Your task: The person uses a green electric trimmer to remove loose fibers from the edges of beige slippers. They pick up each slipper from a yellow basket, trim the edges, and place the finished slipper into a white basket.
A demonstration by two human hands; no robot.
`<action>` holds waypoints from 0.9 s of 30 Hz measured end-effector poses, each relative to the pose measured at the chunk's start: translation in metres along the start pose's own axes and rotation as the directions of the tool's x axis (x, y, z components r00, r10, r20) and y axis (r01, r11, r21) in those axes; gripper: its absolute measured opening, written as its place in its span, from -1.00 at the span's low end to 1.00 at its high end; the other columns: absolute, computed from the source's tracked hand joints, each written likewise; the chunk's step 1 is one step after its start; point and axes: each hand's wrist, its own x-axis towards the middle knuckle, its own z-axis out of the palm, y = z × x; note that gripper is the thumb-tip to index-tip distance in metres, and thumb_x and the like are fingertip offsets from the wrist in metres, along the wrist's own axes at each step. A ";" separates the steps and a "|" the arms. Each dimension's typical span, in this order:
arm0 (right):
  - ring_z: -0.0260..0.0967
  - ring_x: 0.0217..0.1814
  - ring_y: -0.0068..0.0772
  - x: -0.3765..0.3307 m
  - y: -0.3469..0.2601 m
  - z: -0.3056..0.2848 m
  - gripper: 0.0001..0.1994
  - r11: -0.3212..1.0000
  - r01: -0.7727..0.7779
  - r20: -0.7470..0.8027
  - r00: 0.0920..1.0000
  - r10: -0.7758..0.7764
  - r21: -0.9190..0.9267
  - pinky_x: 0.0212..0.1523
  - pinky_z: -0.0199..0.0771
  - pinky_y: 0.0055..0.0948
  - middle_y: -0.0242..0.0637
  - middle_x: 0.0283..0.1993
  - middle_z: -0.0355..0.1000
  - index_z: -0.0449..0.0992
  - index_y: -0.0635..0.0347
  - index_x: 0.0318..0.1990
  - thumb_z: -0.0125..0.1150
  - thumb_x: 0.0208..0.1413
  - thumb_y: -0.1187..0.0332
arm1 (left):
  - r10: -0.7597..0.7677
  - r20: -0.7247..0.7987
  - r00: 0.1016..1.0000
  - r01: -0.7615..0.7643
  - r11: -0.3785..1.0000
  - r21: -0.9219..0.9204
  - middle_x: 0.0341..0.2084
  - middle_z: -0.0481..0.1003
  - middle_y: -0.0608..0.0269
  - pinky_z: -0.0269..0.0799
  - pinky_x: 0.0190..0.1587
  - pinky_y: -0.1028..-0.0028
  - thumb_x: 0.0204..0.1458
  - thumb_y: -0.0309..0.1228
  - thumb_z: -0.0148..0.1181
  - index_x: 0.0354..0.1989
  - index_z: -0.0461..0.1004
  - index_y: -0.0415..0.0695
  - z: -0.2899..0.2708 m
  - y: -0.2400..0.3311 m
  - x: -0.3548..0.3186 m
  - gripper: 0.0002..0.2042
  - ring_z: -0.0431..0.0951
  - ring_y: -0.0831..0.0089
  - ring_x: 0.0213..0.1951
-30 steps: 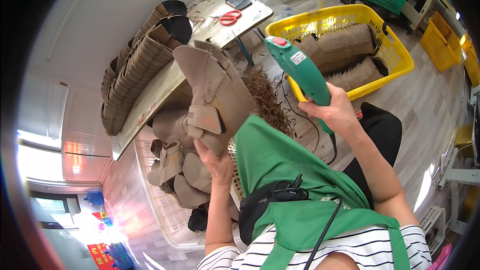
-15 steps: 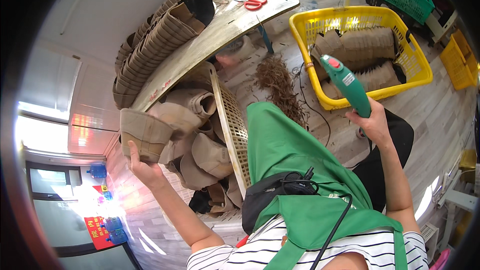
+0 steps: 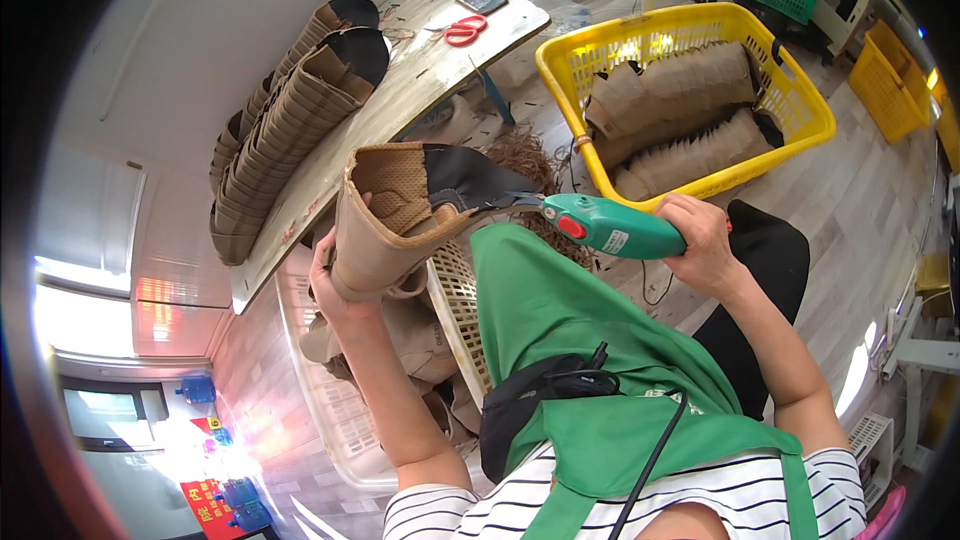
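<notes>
We hold a tan boot upper [image 3: 385, 225] raised in front of our chest, left hand [image 3: 335, 285] with fingers wrapped around its lower shaft. Our right hand [image 3: 705, 240] has fingers closed around a green handheld power tool [image 3: 610, 228], its tip meeting the boot's dark lining at the open top. Steadying the boot and keeping the tip on the lining edge seems wise. Behind, a yellow basket [image 3: 800, 90] holds more uppers; a counter [image 3: 400, 100] carries red scissors [image 3: 463, 32].

Left hand [image 3: 335, 285] mostly hidden behind tan boot [image 3: 385, 225]. Tip of green tool [image 3: 610, 227] hidden inside boot's opening. Pieces in white crate [image 3: 330, 420] below boot partly hidden.
</notes>
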 end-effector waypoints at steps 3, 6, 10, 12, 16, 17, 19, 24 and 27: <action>0.38 -0.33 -0.05 0.001 0.005 0.000 -0.73 0.999 0.042 -0.017 0.999 -0.042 -0.026 -0.34 0.39 -0.25 -0.19 -0.39 0.36 0.36 0.25 -0.41 0.26 -0.36 0.56 | -0.024 -0.011 1.000 0.024 0.999 -0.021 0.24 0.30 -0.13 0.18 0.32 0.19 0.12 -0.43 -0.17 0.28 0.16 -0.44 0.003 -0.011 0.007 -0.47 0.32 0.09 0.25; 0.39 -0.33 -0.07 -0.001 0.007 -0.002 -0.73 0.996 0.050 -0.020 0.998 -0.051 -0.079 -0.34 0.39 -0.26 -0.20 -0.38 0.37 0.36 0.25 -0.40 0.27 -0.35 0.55 | -0.034 -0.026 0.999 0.034 0.999 -0.009 0.22 0.31 -0.15 0.19 0.31 0.20 0.13 -0.43 -0.16 0.27 0.16 -0.46 0.010 -0.019 0.011 -0.47 0.34 0.09 0.23; 0.38 -0.34 -0.08 0.000 0.007 -0.002 -0.74 0.994 0.063 -0.028 0.997 -0.066 -0.092 -0.35 0.39 -0.26 -0.21 -0.40 0.36 0.36 0.24 -0.41 0.28 -0.35 0.53 | -0.097 0.046 0.994 0.100 0.993 -0.069 0.20 0.33 -0.16 0.21 0.30 0.20 0.13 -0.43 -0.15 0.26 0.18 -0.47 0.004 -0.020 0.013 -0.48 0.36 0.08 0.21; 0.38 -0.34 -0.10 0.002 0.005 -0.004 -0.75 0.994 0.084 -0.025 0.996 -0.086 -0.066 -0.35 0.38 -0.26 -0.22 -0.40 0.36 0.37 0.23 -0.42 0.28 -0.34 0.52 | -0.141 0.124 0.982 0.154 0.982 -0.105 0.19 0.34 -0.18 0.22 0.30 0.20 0.14 -0.43 -0.15 0.25 0.19 -0.47 -0.002 -0.020 0.013 -0.49 0.37 0.07 0.21; 0.37 -0.36 -0.12 0.007 -0.002 -0.003 -0.75 0.992 0.119 -0.011 0.993 -0.119 -0.038 -0.37 0.37 -0.27 -0.25 -0.42 0.35 0.37 0.21 -0.43 0.30 -0.34 0.49 | -0.176 0.190 0.966 0.192 0.979 -0.069 0.19 0.33 -0.21 0.22 0.29 0.20 0.14 -0.44 -0.16 0.24 0.20 -0.49 -0.007 -0.024 0.018 -0.50 0.37 0.06 0.20; 0.37 -0.37 -0.13 0.008 -0.003 -0.002 -0.75 0.992 0.124 -0.010 0.992 -0.124 -0.030 -0.38 0.37 -0.27 -0.25 -0.42 0.35 0.37 0.20 -0.43 0.30 -0.34 0.48 | -0.201 0.244 0.949 0.226 0.971 -0.080 0.19 0.33 -0.21 0.22 0.30 0.20 0.14 -0.45 -0.16 0.24 0.20 -0.49 -0.005 -0.028 0.020 -0.50 0.37 0.05 0.20; 0.37 -0.37 -0.13 0.008 -0.006 -0.001 -0.75 0.991 0.134 -0.005 0.991 -0.134 -0.023 -0.38 0.37 -0.27 -0.25 -0.43 0.35 0.38 0.20 -0.43 0.31 -0.34 0.47 | -0.112 -0.030 0.993 0.112 0.994 0.008 0.10 0.42 -0.15 0.33 0.21 0.19 0.13 -0.46 -0.09 0.14 0.32 -0.44 0.003 -0.039 0.019 -0.58 0.45 0.10 0.11; 0.38 -0.38 -0.08 0.006 -0.017 0.003 -0.73 0.994 0.110 0.006 0.994 -0.110 0.008 -0.39 0.38 -0.25 -0.22 -0.44 0.34 0.37 0.21 -0.43 0.33 -0.32 0.41 | 0.132 -0.384 0.914 -0.084 0.987 0.139 0.06 0.46 -0.02 0.34 0.20 0.19 0.14 -0.48 -0.04 0.08 0.40 -0.35 0.033 -0.065 0.012 -0.65 0.48 0.16 0.08; 0.39 -0.38 -0.04 0.000 -0.031 0.006 -0.70 0.998 0.003 -0.002 1.000 -0.003 0.064 -0.39 0.39 -0.23 -0.18 -0.44 0.34 0.35 0.23 -0.43 0.35 -0.32 0.38 | 0.179 -0.246 0.952 -0.149 0.979 0.138 0.07 0.47 0.03 0.25 0.28 0.10 0.20 -0.44 0.00 0.09 0.42 -0.29 0.017 -0.068 0.009 -0.68 0.43 0.15 0.15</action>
